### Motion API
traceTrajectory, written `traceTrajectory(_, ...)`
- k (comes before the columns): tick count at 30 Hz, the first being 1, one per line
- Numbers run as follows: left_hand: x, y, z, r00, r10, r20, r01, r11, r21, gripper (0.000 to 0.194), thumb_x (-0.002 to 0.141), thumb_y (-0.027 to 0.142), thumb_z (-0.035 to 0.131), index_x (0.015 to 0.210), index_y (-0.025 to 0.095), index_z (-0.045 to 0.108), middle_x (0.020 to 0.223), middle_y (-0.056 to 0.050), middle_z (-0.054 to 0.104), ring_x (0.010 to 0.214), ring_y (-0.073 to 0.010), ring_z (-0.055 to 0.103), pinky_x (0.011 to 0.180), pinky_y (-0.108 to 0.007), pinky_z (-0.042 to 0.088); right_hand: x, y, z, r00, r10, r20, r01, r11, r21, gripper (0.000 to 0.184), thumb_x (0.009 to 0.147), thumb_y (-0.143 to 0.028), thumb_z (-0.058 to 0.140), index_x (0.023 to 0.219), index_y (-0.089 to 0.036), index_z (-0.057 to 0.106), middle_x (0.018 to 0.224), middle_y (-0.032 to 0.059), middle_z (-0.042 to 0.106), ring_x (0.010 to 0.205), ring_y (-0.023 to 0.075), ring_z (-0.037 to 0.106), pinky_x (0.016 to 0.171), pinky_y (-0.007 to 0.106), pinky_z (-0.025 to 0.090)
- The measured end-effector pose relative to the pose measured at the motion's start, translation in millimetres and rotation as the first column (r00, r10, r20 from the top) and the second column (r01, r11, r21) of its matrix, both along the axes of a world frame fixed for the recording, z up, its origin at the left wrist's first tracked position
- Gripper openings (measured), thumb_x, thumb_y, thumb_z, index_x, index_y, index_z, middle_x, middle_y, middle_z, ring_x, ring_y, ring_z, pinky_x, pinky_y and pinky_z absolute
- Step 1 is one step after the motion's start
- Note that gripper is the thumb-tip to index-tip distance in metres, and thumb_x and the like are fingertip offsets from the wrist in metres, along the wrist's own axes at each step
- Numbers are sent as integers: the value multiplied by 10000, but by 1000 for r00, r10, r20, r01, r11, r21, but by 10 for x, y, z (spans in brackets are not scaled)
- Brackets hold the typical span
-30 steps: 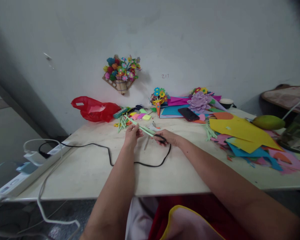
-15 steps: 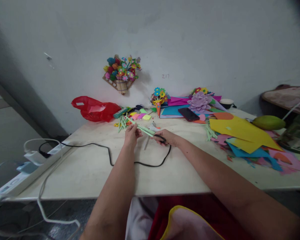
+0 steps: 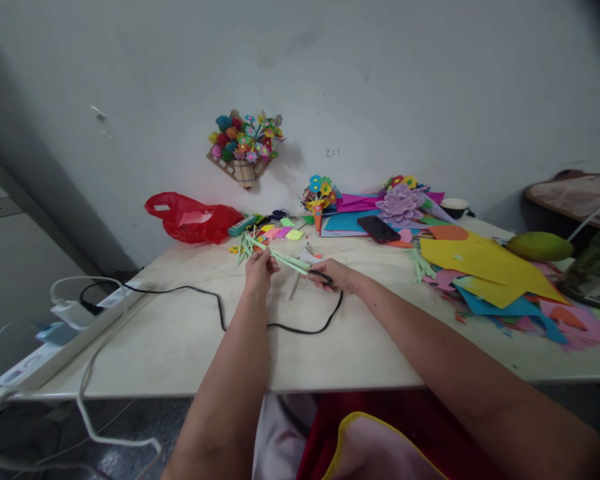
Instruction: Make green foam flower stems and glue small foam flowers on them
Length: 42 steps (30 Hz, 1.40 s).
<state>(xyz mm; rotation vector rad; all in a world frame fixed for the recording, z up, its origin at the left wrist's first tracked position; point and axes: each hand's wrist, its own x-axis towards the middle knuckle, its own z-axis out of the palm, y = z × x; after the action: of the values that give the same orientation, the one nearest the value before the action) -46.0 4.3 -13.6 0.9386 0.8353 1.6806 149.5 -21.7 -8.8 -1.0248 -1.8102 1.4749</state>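
Note:
Pale green foam or paper strips point(image 3: 289, 260) stretch between my two hands over the table. At their left end, my left hand point(image 3: 260, 269) pinches them with closed fingers. My right hand point(image 3: 334, 275) is wrapped round scissors with black handles point(image 3: 322, 275); the blades lie along the strips and are hard to make out. Just beyond my left hand is a loose pile of cut green strips point(image 3: 245, 247). A small grey-white object point(image 3: 307, 255), partly hidden, lies behind the right hand. Below the strips a thin translucent stick point(image 3: 295, 288) rests on the table.
A black cord point(image 3: 300, 331) curves across the table point(image 3: 180, 353) beneath my forearms. Left are a power strip point(image 3: 35, 367) and a red plastic bag point(image 3: 195, 220). Colored sheets point(image 3: 480, 263), a phone point(image 3: 379, 229) and a mango-like fruit point(image 3: 539, 246) lie right. Craft flowers point(image 3: 319, 190) stand behind.
My left hand has shifted slightly left and toward me along the strips. The right hand with the scissors has hardly moved.

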Motion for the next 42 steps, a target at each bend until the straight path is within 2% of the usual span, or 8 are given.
traceTrajectory(10, -5, 17, -17, 1000, 2, -1, -2, 1000, -12, 329, 590, 342, 686, 647, 173, 410, 451, 66, 498, 363, -52, 447, 397, -180, 390, -4, -17, 7, 999, -31, 23, 31, 1000, 6, 248, 677, -360, 604, 742, -121, 590, 436, -67, 465, 298, 12, 345, 291, 138, 200)
traceTrajectory(20, 13, -2, -13, 999, -50, -22, 50, 999, 8, 337, 585, 339, 693, 647, 172, 407, 465, 57, 507, 378, -58, 456, 391, -182, 395, 10, -14, 12, 1000, 17, 6, -17, 999, -47, 295, 719, -404, 576, 821, -127, 582, 466, -62, 476, 303, 13, 364, 286, 137, 170)
traceTrajectory(28, 12, -3, -14, 996, -80, -39, 80, 997, 11, 358, 582, 333, 699, 638, 179, 380, 464, 60, 505, 378, -59, 458, 394, -185, 402, 80, 4, 6, 987, 149, -66, -154, 986, -67, 410, 746, -499, 520, 920, -129, 555, 551, -34, 515, 363, 38, 430, 293, 152, 193)
traceTrajectory(37, -2, -23, 22, 991, -92, -97, 97, 994, 41, 344, 608, 333, 680, 634, 180, 373, 463, 62, 502, 376, -53, 455, 390, -178, 397, 181, 58, 1, 957, 279, -81, -287, 951, -115, 488, 755, -543, 487, 1000, -127, 557, 600, -13, 529, 447, 63, 483, 351, 164, 272)
traceTrajectory(42, 0, -48, 57, 985, -95, -145, 106, 992, 68, 336, 624, 347, 667, 649, 181, 376, 462, 67, 505, 364, -50, 455, 386, -174, 393, 200, 78, -14, 953, 291, -79, -299, 948, -110, 526, 750, -566, 478, 1002, -114, 567, 601, -8, 532, 442, 60, 479, 350, 169, 266)
